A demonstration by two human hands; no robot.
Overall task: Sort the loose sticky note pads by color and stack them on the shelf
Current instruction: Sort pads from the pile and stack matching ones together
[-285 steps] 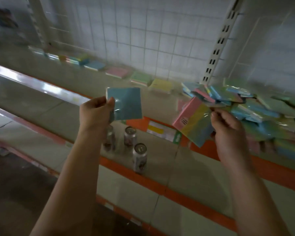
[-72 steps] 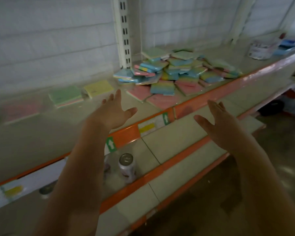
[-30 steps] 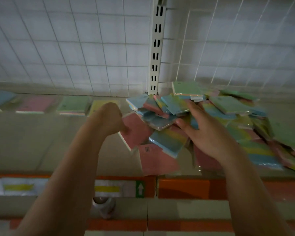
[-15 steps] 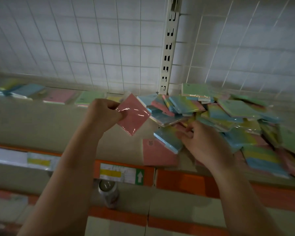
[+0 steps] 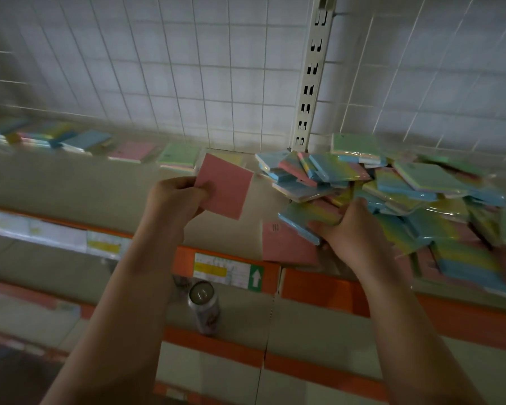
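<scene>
- On the top shelf (image 5: 70, 185), along the back grid wall (image 5: 187, 83), a row of sorted stacks runs leftward: a green stack (image 5: 178, 156), a pink stack (image 5: 132, 150), a blue stack (image 5: 85, 140), and more beyond that blur out at the far left.
- Left hand (image 5: 176, 200) is up over the shelf, fingers and thumb pinching one corner of a pink pad (image 5: 225, 185), which hangs in the air, tilted, just in front of the green stack.
- Right hand (image 5: 348, 232) is down in the loose pile (image 5: 406, 200), fingers curled around a blue-edged pad (image 5: 301, 226) at its near left corner.
- Another pink pad (image 5: 287, 244) lies flat at the shelf's front lip, partly under that blue-edged one.
- My read: sorting is well started but far from over. The heap on the right is big, tangled, mixed in color.
- Next for the pink pad looks like the pink stack, two places left of where it hangs.
- Hazard: pads in shiny wrap overlap loosely, so pulling one could slide others off the edge.
- Below, a drinks can (image 5: 203, 305) stands on the lower shelf, with an orange price rail (image 5: 319, 287) and a green arrow label (image 5: 256, 277) out front.
</scene>
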